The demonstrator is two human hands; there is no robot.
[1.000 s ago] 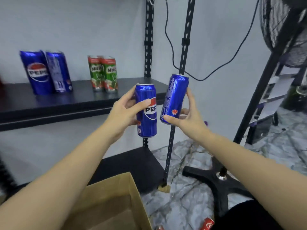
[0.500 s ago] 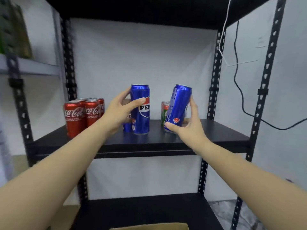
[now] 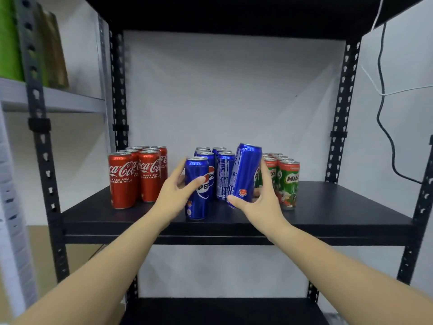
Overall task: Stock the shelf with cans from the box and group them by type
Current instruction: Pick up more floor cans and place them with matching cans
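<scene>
My left hand [image 3: 176, 197] grips a blue Pepsi can [image 3: 198, 191] that stands upright on the black shelf [image 3: 339, 207], at the front of the Pepsi group [image 3: 221, 170]. My right hand [image 3: 262, 202] holds a second blue Pepsi can [image 3: 244, 174], tilted to the right, its base at or just above the shelf beside the first can. Several red Coca-Cola cans [image 3: 136, 177] stand grouped on the left. Several green Milo cans [image 3: 284, 181] stand grouped on the right, partly hidden by my right hand. The box is out of view.
Black perforated uprights [image 3: 342, 109] frame the shelf, with a black board close overhead. A grey rack [image 3: 54, 99] on the left holds green and brown items. A black cable [image 3: 384, 127] hangs on the wall at right. A lower black shelf [image 3: 222, 310] lies below.
The view has risen and closed in on the shelf. Both hands have carried their Pepsi cans forward; the left can now stands on the shelf and the right can has come down beside it.
</scene>
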